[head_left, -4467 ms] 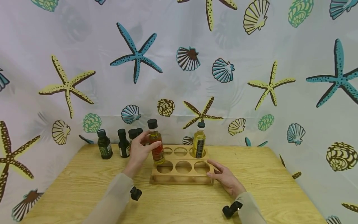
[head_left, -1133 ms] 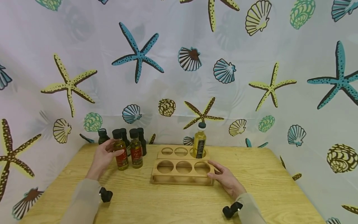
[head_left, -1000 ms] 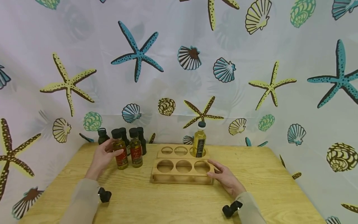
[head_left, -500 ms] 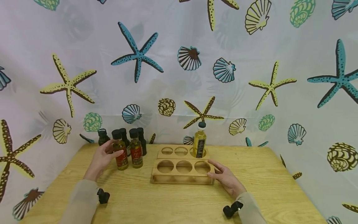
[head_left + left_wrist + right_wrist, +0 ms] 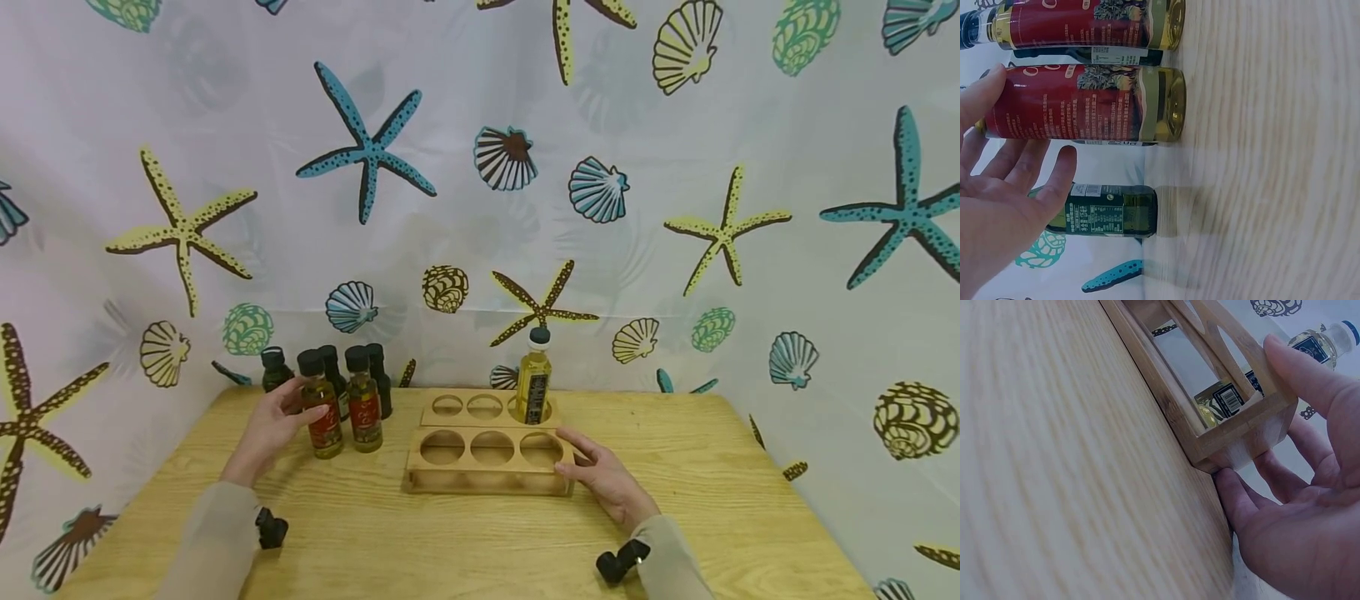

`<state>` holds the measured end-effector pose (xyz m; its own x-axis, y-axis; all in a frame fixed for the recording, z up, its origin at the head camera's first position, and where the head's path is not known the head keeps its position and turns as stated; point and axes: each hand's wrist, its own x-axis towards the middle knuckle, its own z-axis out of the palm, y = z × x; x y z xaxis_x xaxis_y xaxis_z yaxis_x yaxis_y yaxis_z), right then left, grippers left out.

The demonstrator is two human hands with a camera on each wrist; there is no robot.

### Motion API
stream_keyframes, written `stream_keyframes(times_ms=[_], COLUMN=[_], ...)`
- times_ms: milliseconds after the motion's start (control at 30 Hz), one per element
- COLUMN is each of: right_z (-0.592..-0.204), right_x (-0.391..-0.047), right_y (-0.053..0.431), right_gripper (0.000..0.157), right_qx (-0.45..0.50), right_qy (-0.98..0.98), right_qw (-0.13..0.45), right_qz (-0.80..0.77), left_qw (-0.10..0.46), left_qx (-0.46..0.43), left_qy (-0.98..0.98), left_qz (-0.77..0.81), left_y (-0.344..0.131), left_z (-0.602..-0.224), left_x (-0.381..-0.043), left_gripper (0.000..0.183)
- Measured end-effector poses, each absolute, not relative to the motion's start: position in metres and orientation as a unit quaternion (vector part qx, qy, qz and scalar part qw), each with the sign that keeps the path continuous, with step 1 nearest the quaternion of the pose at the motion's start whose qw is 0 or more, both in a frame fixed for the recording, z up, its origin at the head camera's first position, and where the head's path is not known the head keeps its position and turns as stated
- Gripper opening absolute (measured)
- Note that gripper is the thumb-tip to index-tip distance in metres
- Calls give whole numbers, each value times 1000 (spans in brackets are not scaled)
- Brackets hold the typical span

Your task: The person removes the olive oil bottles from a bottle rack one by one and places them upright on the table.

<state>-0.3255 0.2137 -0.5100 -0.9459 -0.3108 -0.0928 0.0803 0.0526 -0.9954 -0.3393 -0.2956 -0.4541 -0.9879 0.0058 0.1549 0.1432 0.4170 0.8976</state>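
My left hand point(image 5: 272, 427) is at an oil bottle point(image 5: 325, 425) with a red label and black cap, standing upright on the table. In the left wrist view the thumb lies on its label and the other fingers reach behind it. Just to its right stands a matching red-labelled bottle point(image 5: 365, 417). My right hand point(image 5: 609, 479) holds the right end of a two-tier wooden bottle rack point(image 5: 487, 481) with round holes. In the rack's rear right hole stands a slim bottle of yellow oil point(image 5: 535, 383) with a dark label, its base showing inside the rack in the right wrist view.
Behind the red-labelled bottles are dark bottles point(image 5: 380, 387), partly hidden. A dark green bottle point(image 5: 1110, 210) stands to the left, mostly behind my left hand in the head view. The wooden table point(image 5: 480, 550) ends at a curtain point(image 5: 645, 275) printed with starfish and shells.
Since the oldest frame, my left hand has carried the red-labelled bottle from beside the rack leftward onto the table. In the last second it has barely shifted; my right hand stays put.
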Motion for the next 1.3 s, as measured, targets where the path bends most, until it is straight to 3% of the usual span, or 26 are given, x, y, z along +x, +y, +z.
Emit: stream_keyframes(times_ms=[300, 433, 667, 833, 1300], right_z=[-510, -510, -511, -510, -509], right_x=[-326, -325, -326, -326, -325], right_y=[213, 212, 213, 212, 211], right_gripper=[67, 67, 65, 66, 65], right_qx=[-76, -71, -67, -70, -70], right_qy=[708, 705, 709, 708, 712], right_qw=[146, 150, 139, 140, 138], right_qz=[-687, -689, -688, -688, -685], left_qw=[65, 91, 203, 253, 290], left_qx=[-16, 0, 49, 85, 63], left_qy=[-825, -819, -750, -646, -589], left_qz=[-562, -567, -628, -716, -752], left_y=[-294, -294, -286, -279, -248], left_z=[-454, -453, -447, -439, -414], left_x=[-338, -335, -332, -334, -314], left_gripper=[79, 88, 58, 38, 21])
